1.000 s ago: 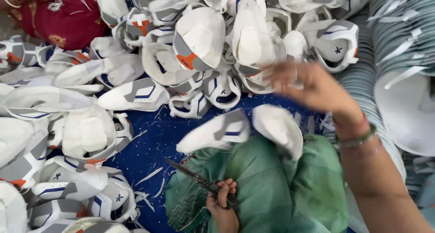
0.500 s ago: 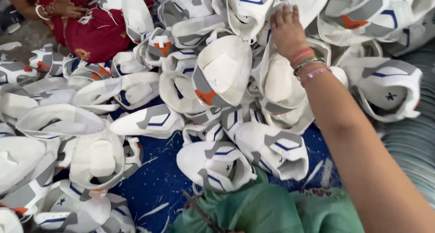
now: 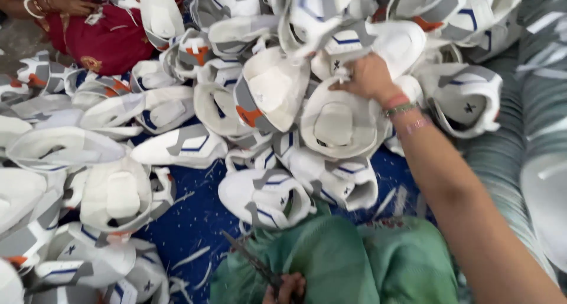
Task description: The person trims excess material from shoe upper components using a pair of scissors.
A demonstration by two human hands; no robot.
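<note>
Fingers [image 3: 353, 79] of right hand [image 3: 369, 76] clutch soft white shoe upper [image 3: 378, 44]

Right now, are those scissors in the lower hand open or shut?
Shut: the scissors show one narrow dark blade line, held in the left hand.

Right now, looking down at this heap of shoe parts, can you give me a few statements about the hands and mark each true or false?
1. The right hand reaches into the pile of white shoe uppers. True.
2. The left hand is empty. False: it holds scissors low over the green cloth.
3. The right wrist wears bangles. True.
4. The floor covering under the pile is yellow. False: it is dark blue.
5. A person in red clothing sits at the top left. True.
</note>
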